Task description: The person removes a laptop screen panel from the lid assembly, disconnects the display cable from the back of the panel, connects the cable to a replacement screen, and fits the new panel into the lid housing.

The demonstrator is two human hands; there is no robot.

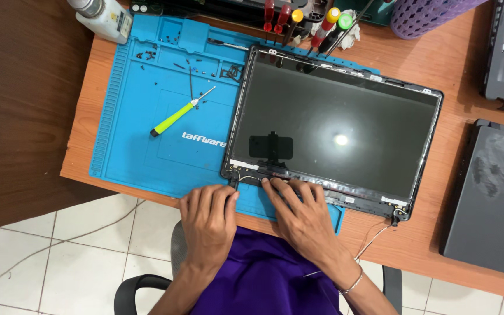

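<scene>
A bare laptop screen panel [333,131] in its dark lid frame lies glass-up across a blue work mat [141,146] on a wooden desk [438,58]. My left hand [207,219] rests at the panel's near left corner, fingertips touching the hinge area. Beside it, my right hand [298,213] lies along the panel's near edge with its fingers spread on the lower bezel strip. Neither hand holds a tool. A thin cable [374,239] trails from the panel's near right corner.
A yellow-green handled screwdriver [179,114] lies on the mat, with small screws [164,49] in the tray sections behind it. Several screwdrivers [307,20] stand at the back. A white bottle [103,14], a purple basket [427,14] and grey laptop parts [491,198] sit around.
</scene>
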